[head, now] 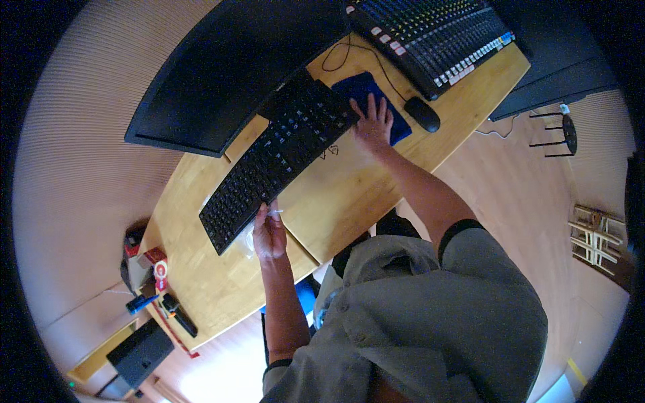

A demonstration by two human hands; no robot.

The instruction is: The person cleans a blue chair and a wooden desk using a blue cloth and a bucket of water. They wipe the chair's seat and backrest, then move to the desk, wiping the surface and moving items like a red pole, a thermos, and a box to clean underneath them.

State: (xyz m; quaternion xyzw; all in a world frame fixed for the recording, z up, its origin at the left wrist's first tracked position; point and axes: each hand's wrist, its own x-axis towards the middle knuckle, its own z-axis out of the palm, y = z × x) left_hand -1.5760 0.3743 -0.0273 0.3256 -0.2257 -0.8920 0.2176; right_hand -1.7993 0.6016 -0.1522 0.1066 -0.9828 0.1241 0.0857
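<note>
A long black keyboard [282, 151] lies slantwise before me, under the monitor. My left hand [270, 237] grips its near edge, thumb on top and fingers underneath. Some clear plastic [248, 237] shows beside that hand; whether the hand holds it too, I cannot tell. My right hand [375, 123] rests with spread fingers on a flat dark blue mat [360, 85], its thumb close to the keyboard's right end. Just right of the mat is a black corded mouse [422, 114].
A wide black monitor [242, 65] stands behind the keyboard, and an audio mixing console [438, 45] sits at the back right of the wooden desk [332, 201]. Toward the left end are a black microphone [180, 315] and a red box [152, 257]. A stool [569, 135] stands beyond, right.
</note>
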